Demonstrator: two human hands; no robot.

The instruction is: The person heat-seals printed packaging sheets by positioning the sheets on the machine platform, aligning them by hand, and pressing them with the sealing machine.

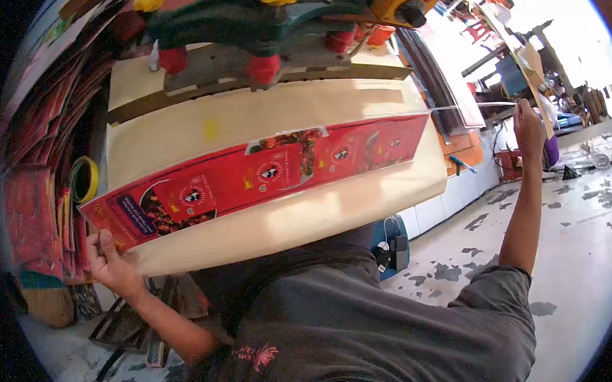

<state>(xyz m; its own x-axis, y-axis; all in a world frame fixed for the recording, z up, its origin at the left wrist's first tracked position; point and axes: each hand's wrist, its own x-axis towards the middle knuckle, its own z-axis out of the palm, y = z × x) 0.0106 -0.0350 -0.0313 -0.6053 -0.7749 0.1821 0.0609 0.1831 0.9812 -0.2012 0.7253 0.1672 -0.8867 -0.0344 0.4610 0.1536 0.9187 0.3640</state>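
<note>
We see the red printed sheet point(244, 181) lying between our two hands, on the cream top of the table point(361, 202). Our left hand point(113, 267) is closed on its near left end, thumb uppermost. Our right hand point(528, 133), raised well out to the other side, is clenched round the end of a thin pale strip point(471, 105), which runs to the sheet's far right corner.

Beyond the sheet from both hands, a bare cream band separates its far edge from the dark green machine frame point(239, 23). On our side, more cream surface shows before the table's rounded front edge. Past that edge, below our right hand, open room drops to the pale floor point(447, 271), worn in dark patches. Up from our left hand it is tighter: a yellow-rimmed tape roll point(94, 181) sits just beside the sheet's end, with a stack of red sheets point(29, 214) further left.

The printed sheet is flat, smooth and slightly glossy, a long narrow rectangle with repeated panels; the table top looks smooth; the strip is slender and slightly bowed.

The sheet's long axis slants from our left hand, low and near, up towards our right hand, higher and farther off.
</note>
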